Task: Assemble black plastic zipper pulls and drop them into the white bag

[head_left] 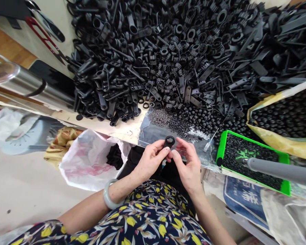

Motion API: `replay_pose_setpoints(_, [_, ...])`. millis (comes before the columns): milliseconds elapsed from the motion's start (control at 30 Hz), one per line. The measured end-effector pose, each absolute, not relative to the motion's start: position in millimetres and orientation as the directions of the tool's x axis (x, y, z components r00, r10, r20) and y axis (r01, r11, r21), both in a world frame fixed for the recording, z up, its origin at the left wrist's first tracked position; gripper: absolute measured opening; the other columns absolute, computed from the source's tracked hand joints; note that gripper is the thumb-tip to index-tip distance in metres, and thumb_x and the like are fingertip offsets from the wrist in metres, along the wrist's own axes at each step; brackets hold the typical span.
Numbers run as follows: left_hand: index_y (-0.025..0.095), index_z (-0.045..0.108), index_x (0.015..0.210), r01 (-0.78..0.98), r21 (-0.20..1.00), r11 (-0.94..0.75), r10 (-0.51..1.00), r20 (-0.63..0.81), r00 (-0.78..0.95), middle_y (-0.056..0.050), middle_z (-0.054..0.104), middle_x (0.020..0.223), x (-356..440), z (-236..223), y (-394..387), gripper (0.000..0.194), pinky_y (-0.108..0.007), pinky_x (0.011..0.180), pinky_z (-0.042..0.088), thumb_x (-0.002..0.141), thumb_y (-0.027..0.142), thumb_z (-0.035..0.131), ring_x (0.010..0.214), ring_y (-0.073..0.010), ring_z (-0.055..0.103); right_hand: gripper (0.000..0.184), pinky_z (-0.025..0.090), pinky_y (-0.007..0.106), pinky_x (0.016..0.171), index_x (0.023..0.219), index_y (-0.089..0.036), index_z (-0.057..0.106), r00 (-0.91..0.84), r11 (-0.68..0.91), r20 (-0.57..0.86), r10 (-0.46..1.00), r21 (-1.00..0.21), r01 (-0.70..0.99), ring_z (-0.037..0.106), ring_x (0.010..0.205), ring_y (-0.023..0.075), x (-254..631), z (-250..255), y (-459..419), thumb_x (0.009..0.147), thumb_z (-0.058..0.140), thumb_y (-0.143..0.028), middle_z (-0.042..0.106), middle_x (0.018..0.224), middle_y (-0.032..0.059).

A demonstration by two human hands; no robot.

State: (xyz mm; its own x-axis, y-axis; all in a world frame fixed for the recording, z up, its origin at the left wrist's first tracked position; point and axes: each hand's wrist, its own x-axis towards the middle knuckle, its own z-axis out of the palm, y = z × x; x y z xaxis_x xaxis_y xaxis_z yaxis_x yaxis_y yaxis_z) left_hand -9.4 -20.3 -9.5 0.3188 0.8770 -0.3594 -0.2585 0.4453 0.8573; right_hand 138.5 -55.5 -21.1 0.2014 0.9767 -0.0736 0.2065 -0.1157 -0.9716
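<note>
Just below the frame's centre, the left hand pinches a black, ring-ended plastic part, apparently for fitting by the half-curled right hand, whose hold I cannot tell; next likely calls for steady alignment.

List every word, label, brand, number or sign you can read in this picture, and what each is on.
No text reads clearly enough to quote.
Blue panel, lower right: large white characters, slanted and too unclear to read; smaller pale marks, too small.
White plastic bag: smeared pink marks, unreadable; possibly printing.
Black part in the left hand: no lettering visible.
</note>
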Motion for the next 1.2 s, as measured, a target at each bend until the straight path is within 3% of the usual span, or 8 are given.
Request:
replay_pose_setpoints(267, [0.018,0.069,0.106,-0.536,0.675,0.508,0.855,-0.472,0.217,-0.005,0.078,0.094,-17,-9,-8,0.025,-0.029,0.089,0.055,0.090,0.036,0.078,0.089,-0.0165,0.071,0.045,0.059,0.039,0.099,0.136,-0.031,0.062,0.152,-0.217,-0.248,0.957,-0.957,-0.193,0.069,0.109,0.0203,133,-29,-54,0.094,0.074,-0.044,0.068,0.125,0.0061])
replay_pose_setpoints(500, [0.022,0.064,0.111,-0.513,0.720,0.467,0.878,-0.446,0.174,-0.008,0.080,0.115,-17,-8,-10,0.029,-0.032,0.089,0.054,0.092,0.042,0.076,0.110,-0.0222,0.071,0.041,0.064,0.033,0.075,0.125,-0.024,0.069,-0.105,-0.406,-0.405,0.908,-0.795,-0.450,0.073,0.076,0.0159,104,-30,-50,0.094,0.072,-0.051,0.077,0.098,0.0054])
replay_pose_setpoints(633, [0.025,0.061,0.114,-0.407,0.861,0.305,0.950,-0.303,0.070,-0.009,0.073,0.132,-37,-23,-11,0.030,-0.037,0.101,0.052,0.091,0.038,0.076,0.122,-0.0231,0.067,0.034,0.061,0.037,0.083,0.132,-0.026,0.068,-0.045,-0.067,-0.070,0.997,-0.995,0.067,0.074,0.085,0.0197,117,-37,-37,0.101,0.065,-0.040,0.078,0.103,0.0059])
replay_pose_setpoints(733, [0.027,0.059,0.123,-0.078,0.995,-0.058,0.991,0.048,-0.123,-0.008,0.067,0.137,-52,-39,-5,0.036,-0.041,0.110,0.048,0.091,0.034,0.074,0.132,-0.0241,0.060,0.032,0.053,0.043,0.097,0.136,-0.025,0.067,-0.249,0.301,0.180,0.952,-0.710,0.636,0.070,0.108,0.0237,140,-40,-26,0.106,0.056,-0.029,0.075,0.121,0.0099])
replay_pose_setpoints(800, [0.026,0.062,0.124,0.274,0.924,-0.267,0.960,0.279,-0.005,-0.007,0.068,0.133,-53,-47,-1,0.033,-0.047,0.116,0.044,0.093,0.029,0.073,0.133,-0.0261,0.058,0.036,0.049,0.045,0.099,0.141,-0.025,0.063,-0.364,0.414,0.198,0.910,-0.464,0.783,0.066,0.116,0.0259,154,-38,-23,0.106,0.056,-0.026,0.073,0.129,0.0109])
replay_pose_setpoints(900, [0.025,0.067,0.122,0.535,0.656,-0.532,0.846,0.390,0.363,-0.007,0.072,0.129,-41,-53,4,0.025,-0.052,0.116,0.041,0.098,0.022,0.066,0.134,-0.0295,0.056,0.037,0.047,0.045,0.098,0.141,-0.026,0.063,-0.323,0.384,0.223,0.920,-0.346,0.856,0.062,0.120,0.0268,177,-32,-29,0.104,0.061,-0.032,0.070,0.133,0.0107])
replay_pose_setpoints(1000, [0.022,0.065,0.127,0.572,0.486,-0.661,0.750,0.398,0.529,-0.008,0.074,0.126,-23,-54,11,0.028,-0.051,0.108,0.044,0.100,0.019,0.062,0.127,-0.0299,0.060,0.022,0.050,0.037,0.091,0.117,-0.023,0.073,-0.040,0.154,0.264,0.964,-0.430,0.890,0.066,0.101,0.0213,203,-27,-42,0.106,0.056,-0.034,0.074,0.108,0.0074])
replay_pose_setpoints(1200, [0.020,0.067,0.114,0.581,0.496,-0.645,0.761,0.350,0.546,-0.006,0.076,0.110,2,-55,15,0.015,-0.045,0.096,0.043,0.101,0.017,0.061,0.106,-0.0253,0.065,0.028,0.046,0.031,0.079,0.100,-0.022,0.074,0.040,-0.003,0.131,0.991,-0.274,0.962,0.068,0.088,0.0193,228,-35,-39,0.109,0.050,-0.034,0.072,0.094,0.0048])
